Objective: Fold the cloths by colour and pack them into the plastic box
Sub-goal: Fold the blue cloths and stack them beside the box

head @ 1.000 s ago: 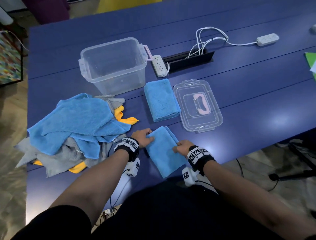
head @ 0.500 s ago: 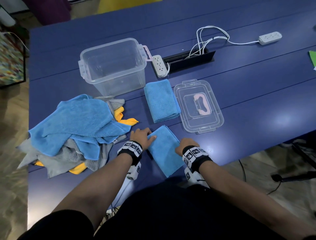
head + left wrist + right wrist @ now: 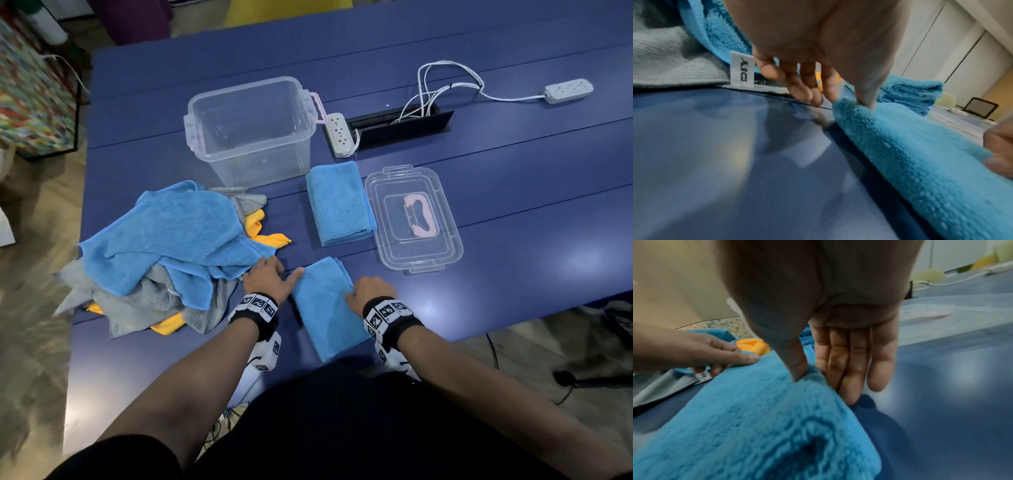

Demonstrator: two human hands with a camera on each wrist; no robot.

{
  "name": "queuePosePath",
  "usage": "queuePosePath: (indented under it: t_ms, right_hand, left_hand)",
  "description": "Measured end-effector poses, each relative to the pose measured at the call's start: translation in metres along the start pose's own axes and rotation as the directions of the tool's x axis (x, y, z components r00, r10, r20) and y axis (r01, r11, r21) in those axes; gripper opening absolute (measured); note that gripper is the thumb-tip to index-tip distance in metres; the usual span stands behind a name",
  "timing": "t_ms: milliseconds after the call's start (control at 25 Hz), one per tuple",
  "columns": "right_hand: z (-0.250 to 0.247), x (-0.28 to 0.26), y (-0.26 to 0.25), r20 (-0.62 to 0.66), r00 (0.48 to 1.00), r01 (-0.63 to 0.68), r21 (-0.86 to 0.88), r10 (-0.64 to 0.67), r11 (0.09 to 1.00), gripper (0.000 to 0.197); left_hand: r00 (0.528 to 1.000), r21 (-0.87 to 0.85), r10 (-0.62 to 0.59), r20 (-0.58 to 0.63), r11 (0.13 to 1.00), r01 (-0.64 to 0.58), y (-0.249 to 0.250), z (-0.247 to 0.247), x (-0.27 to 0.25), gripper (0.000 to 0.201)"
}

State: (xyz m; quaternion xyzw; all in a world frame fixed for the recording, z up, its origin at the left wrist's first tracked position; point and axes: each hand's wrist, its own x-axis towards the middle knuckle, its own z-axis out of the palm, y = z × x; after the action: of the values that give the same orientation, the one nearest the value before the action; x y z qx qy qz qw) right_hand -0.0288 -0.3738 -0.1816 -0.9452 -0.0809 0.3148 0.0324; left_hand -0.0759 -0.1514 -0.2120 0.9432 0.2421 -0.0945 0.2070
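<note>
A folded blue cloth lies on the blue table just in front of me. My left hand pinches its left edge, thumb on top and fingers beside and under it. At the right edge my right hand holds the cloth the same way, with straight fingers tucked along it. Behind it lies a second folded blue cloth. The clear plastic box stands open farther back. Left of my hands is a loose pile of blue, grey and yellow cloths.
The box's clear lid lies flat to the right of the folded cloths. A white power strip and a black cable tray sit behind it, with another strip at the far right. The table's front edge runs close on my right.
</note>
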Motion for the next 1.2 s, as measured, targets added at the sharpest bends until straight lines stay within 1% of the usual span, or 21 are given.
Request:
queuePosePath:
  t_ms: [40,80,120,160,240,280,320,440,520,600,640,680,720,760,800,880,960,1040,1120,1160,1200]
  right_hand:
    - [-0.002,-0.003,-0.005,-0.070,0.997,0.009,-0.031,-0.012,0.999,0.034]
    - [0.000,-0.003,-0.008,-0.130,0.990,0.050,-0.040,-0.055,0.998,0.034]
    - [0.001,-0.003,-0.010,-0.144,0.983,0.114,-0.033,-0.117,0.993,0.032]
    - [0.001,-0.003,-0.011,-0.098,0.979,0.178,-0.018,-0.179,0.984,0.031]
    - [0.003,-0.004,-0.013,0.047,0.975,0.217,-0.006,-0.217,0.976,0.033]
    - [0.004,-0.003,-0.014,0.078,0.979,0.189,-0.013,-0.188,0.982,0.034]
    - [0.003,-0.002,-0.014,0.078,0.987,0.147,-0.027,-0.144,0.989,0.037]
    - [0.001,0.005,-0.017,0.107,0.992,0.071,-0.066,-0.064,0.995,0.045]
    - [-0.002,0.011,-0.016,0.139,0.988,0.070,-0.001,-0.069,0.998,0.041]
    - [-0.005,0.014,-0.014,0.073,0.997,0.031,0.103,-0.038,0.994,0.046]
    - [-0.004,0.015,-0.012,0.021,1.000,0.010,0.134,-0.013,0.991,0.052]
    - [0.000,0.015,-0.009,-0.009,1.000,-0.011,0.164,0.013,0.986,0.057]
    - [0.004,0.015,-0.007,-0.007,0.999,-0.035,0.199,0.037,0.979,0.060]
    - [0.008,0.015,-0.006,0.010,0.998,-0.056,0.237,0.055,0.970,0.061]
    - [0.011,0.015,-0.005,0.028,0.997,-0.074,0.272,0.069,0.960,0.059]
    - [0.014,0.016,-0.004,0.048,0.996,-0.086,0.322,0.074,0.943,0.052]
    - [0.012,0.016,-0.003,0.065,0.995,-0.094,0.351,0.076,0.931,0.046]
    - [0.010,0.016,-0.001,0.099,0.993,-0.094,0.382,0.061,0.920,0.038]
    - [0.009,0.017,0.004,0.121,0.992,-0.090,0.425,0.041,0.901,0.029]
    - [0.008,0.018,0.006,0.132,0.991,-0.088,0.444,0.032,0.892,0.025]
    - [0.009,0.019,0.008,0.149,0.989,-0.092,0.460,0.025,0.883,0.022]
  left_hand:
    - [0.999,-0.027,0.017,-0.048,0.999,-0.018,-0.002,-0.001,-0.003,0.045]
    - [0.993,-0.057,0.083,-0.081,0.995,-0.088,-0.005,0.001,-0.005,0.042]
    - [0.978,-0.084,0.191,-0.088,0.977,-0.198,-0.007,0.003,-0.007,0.039]
    - [0.945,-0.098,0.322,-0.064,0.940,-0.327,-0.009,0.005,-0.011,0.038]
    - [0.841,-0.023,0.537,0.066,0.844,-0.536,-0.011,0.014,-0.019,0.047]
    - [0.808,0.046,0.573,0.136,0.811,-0.583,-0.011,0.019,-0.022,0.055]
    - [0.803,0.111,0.570,0.172,0.799,-0.591,-0.010,0.022,-0.025,0.058]
    - [0.827,0.182,0.537,0.167,0.808,-0.561,-0.009,0.022,-0.026,0.057]
    - [0.841,0.166,0.512,0.175,0.826,-0.538,-0.006,0.015,-0.023,0.058]
    - [0.889,0.140,0.435,0.141,0.880,-0.453,-0.002,0.010,-0.023,0.062]
    - [0.928,0.109,0.359,0.095,0.923,-0.369,-0.001,0.009,-0.024,0.063]
    - [0.968,0.055,0.245,0.051,0.967,-0.248,0.000,0.007,-0.026,0.064]
    - [0.994,-0.016,0.100,0.050,0.995,-0.100,0.000,0.006,-0.027,0.067]
    - [0.994,-0.076,-0.038,0.101,0.996,0.045,0.001,0.005,-0.031,0.071]
    - [0.974,-0.125,-0.142,0.177,0.978,0.165,0.004,0.003,-0.033,0.072]
    - [0.927,-0.226,-0.209,0.312,0.931,0.286,0.009,0.004,-0.036,0.056]
    - [0.892,-0.370,-0.216,0.396,0.852,0.370,0.015,0.010,-0.033,0.044]
    - [0.877,-0.513,-0.220,0.426,0.740,0.435,0.020,0.016,-0.030,0.049]
    - [0.857,-0.666,-0.224,0.464,0.549,0.505,0.023,0.020,-0.027,0.058]
    - [0.836,-0.711,-0.211,0.507,0.445,0.544,0.029,0.018,-0.029,0.059]
    - [0.815,-0.729,-0.174,0.553,0.373,0.574,0.034,0.018,-0.031,0.053]
